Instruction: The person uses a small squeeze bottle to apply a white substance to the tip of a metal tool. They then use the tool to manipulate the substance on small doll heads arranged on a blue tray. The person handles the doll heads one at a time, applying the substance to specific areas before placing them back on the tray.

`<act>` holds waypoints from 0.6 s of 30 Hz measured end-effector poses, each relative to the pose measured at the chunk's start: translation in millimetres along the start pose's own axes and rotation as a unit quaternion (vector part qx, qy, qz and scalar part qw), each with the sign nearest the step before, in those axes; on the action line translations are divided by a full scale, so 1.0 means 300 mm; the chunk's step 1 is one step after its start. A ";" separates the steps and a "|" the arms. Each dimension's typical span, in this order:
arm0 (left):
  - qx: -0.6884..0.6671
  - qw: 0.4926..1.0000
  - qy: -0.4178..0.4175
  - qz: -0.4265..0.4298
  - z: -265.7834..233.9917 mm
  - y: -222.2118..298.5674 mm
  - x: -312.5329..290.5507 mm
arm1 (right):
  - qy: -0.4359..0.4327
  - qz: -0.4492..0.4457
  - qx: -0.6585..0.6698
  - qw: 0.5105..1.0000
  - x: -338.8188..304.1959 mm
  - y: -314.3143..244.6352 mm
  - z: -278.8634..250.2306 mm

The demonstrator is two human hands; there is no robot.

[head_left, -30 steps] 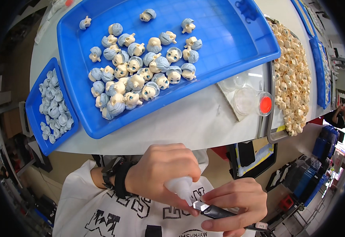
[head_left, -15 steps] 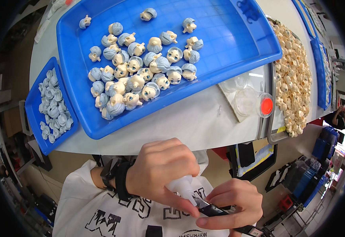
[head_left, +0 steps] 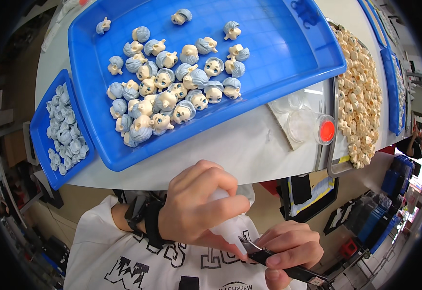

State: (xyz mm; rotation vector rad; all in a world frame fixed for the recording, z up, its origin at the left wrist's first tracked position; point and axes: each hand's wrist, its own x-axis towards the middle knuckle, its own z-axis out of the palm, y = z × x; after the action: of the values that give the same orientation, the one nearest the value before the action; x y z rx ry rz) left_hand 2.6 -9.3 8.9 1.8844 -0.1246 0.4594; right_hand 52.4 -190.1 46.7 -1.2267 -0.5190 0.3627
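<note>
Holding a white squeeze bottle (head_left: pixel 229 229) in the left hand (head_left: pixel 196 205), the person has its narrow nozzle angled down and to the right; left grip is clamped around the bottle body, fingers wrapped over it; a dark watch (head_left: pixel 136 210) and a black band sit on that wrist; right hand (head_left: pixel 294 245) has its grip clamped on a black-handled knife (head_left: pixel 298 273), thumb on top of the handle; blade points up-left and overlaps the nozzle in view; cannot tell whether the two touch. Both hands, bottle and knife are off the counter's (head_left: pixel 220 150) near edge, in front of a white printed shirt (head_left: pixel 95 251); on the counter, a large blue tray (head_left: pixel 273 53) carries doll heads (head_left: pixel 165 79) with light-blue hair, mostly bunched in its left half, some face up; a smaller blue tray (head_left: pixel 39 140) sits just beside it by the counter's near left corner, piled with light-blue parts (head_left: pixel 66 130); a metal tray (head_left: pixel 336 167) stands toward the right, its near end at the near edge, heaped with beige pieces (head_left: pixel 360 92); just beside it, a clear jar (head_left: pixel 326 131) with red inside.
</note>
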 end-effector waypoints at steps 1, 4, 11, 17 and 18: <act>-0.007 1.000 -0.004 -0.001 0.003 -0.002 0.000 | -0.022 -0.032 -0.019 0.999 0.009 -0.004 -0.003; -0.006 1.000 -0.006 -0.002 0.005 -0.008 -0.019 | -0.086 -0.086 -0.059 0.991 0.057 -0.022 -0.012; -0.001 1.000 -0.001 -0.006 0.005 -0.005 -0.019 | -0.014 -0.117 -0.072 0.990 0.068 -0.023 0.031; 0.045 0.999 -0.008 0.026 0.007 -0.021 -0.019 | -0.189 -0.138 -0.197 0.952 0.114 -0.073 -0.011; 0.035 0.999 -0.011 0.030 0.003 -0.020 -0.014 | -0.177 -0.152 -0.201 0.951 0.110 -0.069 -0.002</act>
State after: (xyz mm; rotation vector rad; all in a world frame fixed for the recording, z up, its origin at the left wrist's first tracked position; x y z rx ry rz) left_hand 0.9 -8.6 1.7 1.9591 -0.1835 0.4896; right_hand 79.8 -179.4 72.2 -1.4522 -1.1207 0.2177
